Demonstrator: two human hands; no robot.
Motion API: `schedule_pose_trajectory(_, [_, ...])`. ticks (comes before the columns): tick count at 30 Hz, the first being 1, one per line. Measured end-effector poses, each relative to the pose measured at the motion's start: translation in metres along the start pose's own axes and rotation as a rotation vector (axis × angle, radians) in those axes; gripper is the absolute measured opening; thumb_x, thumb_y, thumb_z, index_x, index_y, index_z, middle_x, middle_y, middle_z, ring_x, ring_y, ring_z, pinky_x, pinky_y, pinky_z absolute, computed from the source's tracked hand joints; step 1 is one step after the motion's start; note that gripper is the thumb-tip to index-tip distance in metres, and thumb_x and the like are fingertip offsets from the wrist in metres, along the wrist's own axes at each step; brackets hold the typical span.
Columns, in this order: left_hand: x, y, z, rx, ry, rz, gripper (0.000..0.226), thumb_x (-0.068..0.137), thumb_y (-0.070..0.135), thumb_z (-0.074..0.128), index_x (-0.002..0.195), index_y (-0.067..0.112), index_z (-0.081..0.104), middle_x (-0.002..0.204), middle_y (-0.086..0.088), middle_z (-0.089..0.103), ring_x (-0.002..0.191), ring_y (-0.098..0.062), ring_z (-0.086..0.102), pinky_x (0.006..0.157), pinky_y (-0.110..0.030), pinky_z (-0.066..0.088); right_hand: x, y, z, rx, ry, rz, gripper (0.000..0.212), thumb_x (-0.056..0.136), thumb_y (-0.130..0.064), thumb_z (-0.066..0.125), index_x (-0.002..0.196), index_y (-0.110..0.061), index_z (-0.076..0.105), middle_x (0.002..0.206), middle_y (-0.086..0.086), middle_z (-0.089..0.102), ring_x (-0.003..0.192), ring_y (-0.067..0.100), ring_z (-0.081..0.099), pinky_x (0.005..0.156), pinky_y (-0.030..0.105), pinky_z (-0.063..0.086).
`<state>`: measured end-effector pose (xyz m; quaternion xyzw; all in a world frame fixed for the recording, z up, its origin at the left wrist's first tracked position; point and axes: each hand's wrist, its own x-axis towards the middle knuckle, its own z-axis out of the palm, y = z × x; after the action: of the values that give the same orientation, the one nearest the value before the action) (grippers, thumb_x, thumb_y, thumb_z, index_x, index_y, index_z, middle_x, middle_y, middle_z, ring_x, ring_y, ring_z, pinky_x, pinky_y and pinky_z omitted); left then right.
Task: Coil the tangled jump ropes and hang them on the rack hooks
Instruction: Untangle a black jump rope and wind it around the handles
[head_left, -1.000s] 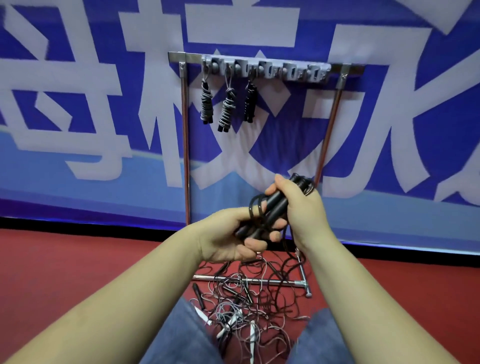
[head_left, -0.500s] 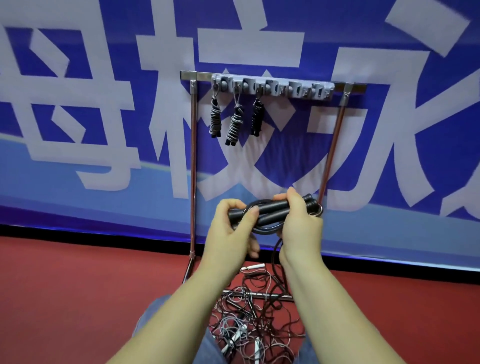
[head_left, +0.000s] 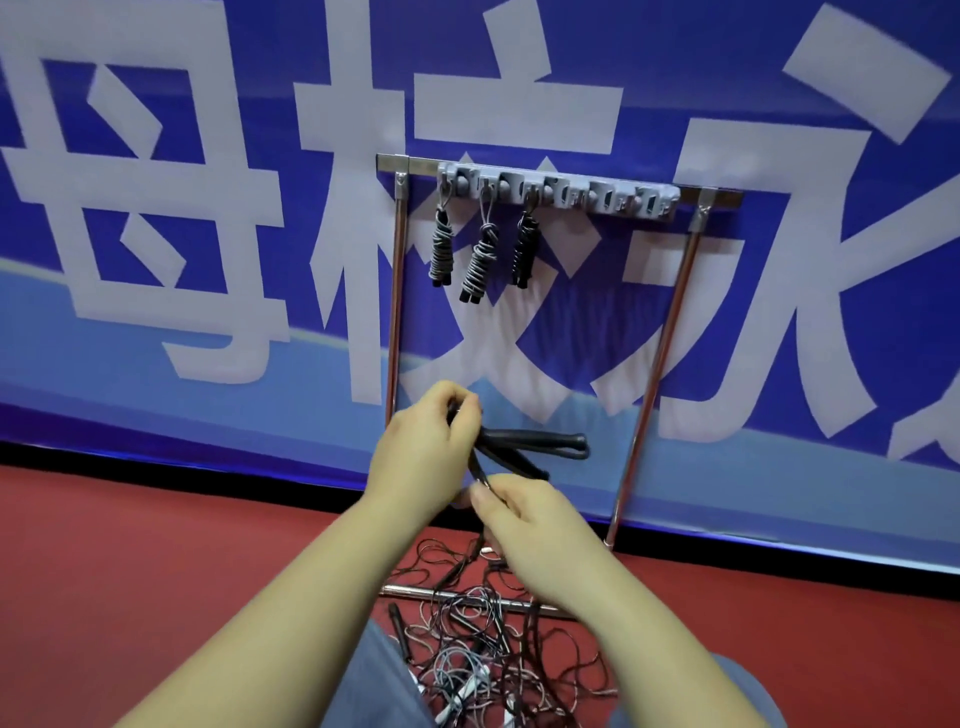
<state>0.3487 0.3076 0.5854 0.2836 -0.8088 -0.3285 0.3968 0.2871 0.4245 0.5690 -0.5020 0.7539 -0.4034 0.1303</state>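
Head view: your left hand (head_left: 423, 452) is gripping the near ends of the two black foam jump-rope handles (head_left: 540, 448), fingers curled round them, and the handles are pointing toward three o'clock in front of the blue banner with large white characters (head_left: 208, 208). Just below, at six o'clock from the handles, your right hand (head_left: 524, 525) is pinching the thin black cord (head_left: 477, 470) between thumb and fingertips. The cord is trailing down into the tangled pile of thin black and grey jump ropes (head_left: 488, 649) lying on the red floor (head_left: 156, 561) at six o'clock, between your knees. At twelve o'clock the chrome tube rack (head_left: 670, 332) is standing against the banner, and three coiled rope bundles (head_left: 480, 257) are hanging from the left hooks of its grey hook strip (head_left: 613, 195).
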Motion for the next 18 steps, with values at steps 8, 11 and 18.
schedule_pose_trajectory(8, [-0.002, -0.036, -0.002, 0.239, -0.263, -0.035, 0.016, 0.093, 0.031, 0.048, 0.081, 0.031, 0.058, 0.074, 0.009, 0.063, 0.08, -0.019, 0.058, 0.069, -0.032, 0.043, 0.003, -0.012, -0.031, -0.382, 0.121, -0.163, 0.02, 0.086, -0.04, 0.061, 0.087, -0.022, 0.068, 0.072, -0.004, 0.062, 0.072, 0.012, 0.054, 0.068, 0.03, 0.042])
schedule_pose_trajectory(11, [-0.009, -0.03, -0.01, -0.061, -0.396, -0.05, 0.02, 0.092, 0.022, 0.052, 0.082, 0.032, 0.066, 0.058, 0.014, 0.059, 0.057, -0.001, 0.053, 0.058, -0.02, 0.042, 0.022, -0.002, -0.046, -0.284, 0.066, -0.139, 0.019, 0.086, -0.041, 0.062, 0.088, -0.025, 0.072, 0.08, -0.007, 0.067, 0.079, 0.009, 0.059, 0.074, 0.032, 0.047])
schedule_pose_trajectory(18, [-0.027, 0.014, -0.006, -0.791, -0.393, -0.335, 0.026, 0.093, 0.01, 0.044, 0.096, 0.012, 0.07, 0.042, 0.004, 0.046, 0.031, -0.005, 0.023, 0.036, -0.012, 0.017, 0.027, 0.023, -0.031, 0.893, -0.52, 0.316, 0.023, 0.089, -0.027, 0.052, 0.075, -0.01, 0.06, 0.048, -0.007, 0.054, 0.034, 0.0, 0.029, 0.037, 0.012, 0.024])
